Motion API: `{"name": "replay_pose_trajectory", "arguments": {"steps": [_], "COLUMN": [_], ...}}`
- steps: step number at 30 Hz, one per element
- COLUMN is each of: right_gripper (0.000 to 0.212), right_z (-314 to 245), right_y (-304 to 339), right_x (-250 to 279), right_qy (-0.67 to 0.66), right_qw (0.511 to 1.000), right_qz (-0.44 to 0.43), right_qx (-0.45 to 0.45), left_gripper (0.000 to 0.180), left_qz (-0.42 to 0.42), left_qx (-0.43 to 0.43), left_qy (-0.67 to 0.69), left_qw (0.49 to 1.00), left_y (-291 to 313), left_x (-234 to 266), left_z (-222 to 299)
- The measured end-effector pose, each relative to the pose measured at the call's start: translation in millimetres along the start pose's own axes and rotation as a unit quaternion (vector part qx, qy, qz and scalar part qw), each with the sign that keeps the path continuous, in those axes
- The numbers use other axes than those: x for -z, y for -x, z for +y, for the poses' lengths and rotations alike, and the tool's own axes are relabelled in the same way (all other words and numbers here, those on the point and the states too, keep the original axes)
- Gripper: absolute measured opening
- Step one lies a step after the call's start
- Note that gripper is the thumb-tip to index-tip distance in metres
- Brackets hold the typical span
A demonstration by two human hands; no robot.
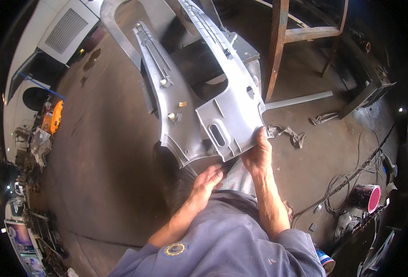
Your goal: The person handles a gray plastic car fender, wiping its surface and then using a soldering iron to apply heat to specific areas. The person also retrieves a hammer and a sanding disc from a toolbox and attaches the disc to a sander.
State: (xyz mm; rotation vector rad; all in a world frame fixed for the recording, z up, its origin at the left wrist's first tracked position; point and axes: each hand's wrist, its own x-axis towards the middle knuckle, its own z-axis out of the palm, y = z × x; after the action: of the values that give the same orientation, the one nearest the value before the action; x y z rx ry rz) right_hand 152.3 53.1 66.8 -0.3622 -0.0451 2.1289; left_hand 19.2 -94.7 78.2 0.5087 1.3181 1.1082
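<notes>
"Gripping the near right corner of a pale grey, long-armed moulded plastic panel, your right hand sets its thumb on top. The panel stretches from in front of you toward the far side."

"And your left hand?"

"Just beside the near edge, its fingers bent. You may be steadying that edge, but I cannot tell whether they touch it."

"Why hold it this way?"

"Likely because that corner is handiest, leaving the oval slot and small cream plastic clips open to your view. A crumpled grey rag and metal pliers lie right on the brown floor, probably within reach but out of your way."
</notes>
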Motion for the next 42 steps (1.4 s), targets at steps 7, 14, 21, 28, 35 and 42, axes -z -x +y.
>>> {"name": "replay_pose_trajectory", "arguments": {"steps": [7, 14, 21, 28, 35, 42], "right_gripper": [0.053, 0.037, 0.033, 0.034, 0.037, 0.038], "right_z": [17.5, 43.1, 49.8, 51.1, 52.8, 56.8], "right_y": [2.3, -1.9, -2.5, 1.8, 10.8, 8.3], "right_x": [-3.6, -5.2, -11.9, -26.4, -34.8, -28.4], "right_qy": [-0.034, -0.023, -0.021, 0.043, 0.018, 0.007], "right_qw": [0.999, 0.998, 0.998, 0.996, 0.996, 0.996], "right_qz": [-0.005, 0.01, -0.009, -0.047, -0.062, -0.024], "right_qx": [-0.017, -0.05, -0.065, -0.055, -0.064, -0.083], "left_gripper": [0.014, 0.038, 0.044, 0.056, 0.056, 0.053], "left_qz": [0.077, 0.258, 0.199, 0.226, 0.16, 0.103], "left_qx": [-0.193, -0.361, -0.421, -0.404, -0.315, -0.239], "left_qy": [-0.139, -0.276, -0.315, -0.459, -0.545, -0.509], "left_qw": [0.968, 0.853, 0.827, 0.758, 0.76, 0.82], "left_y": [36.2, 26.8, 9.2, -18.1, -47.3, -54.3], "left_x": [-3.7, 27.2, 26.7, 24.9, 14.9, 7.0], "left_z": [56.7, 118.6, 153.7, 167.4, 193.0, 215.7]}}
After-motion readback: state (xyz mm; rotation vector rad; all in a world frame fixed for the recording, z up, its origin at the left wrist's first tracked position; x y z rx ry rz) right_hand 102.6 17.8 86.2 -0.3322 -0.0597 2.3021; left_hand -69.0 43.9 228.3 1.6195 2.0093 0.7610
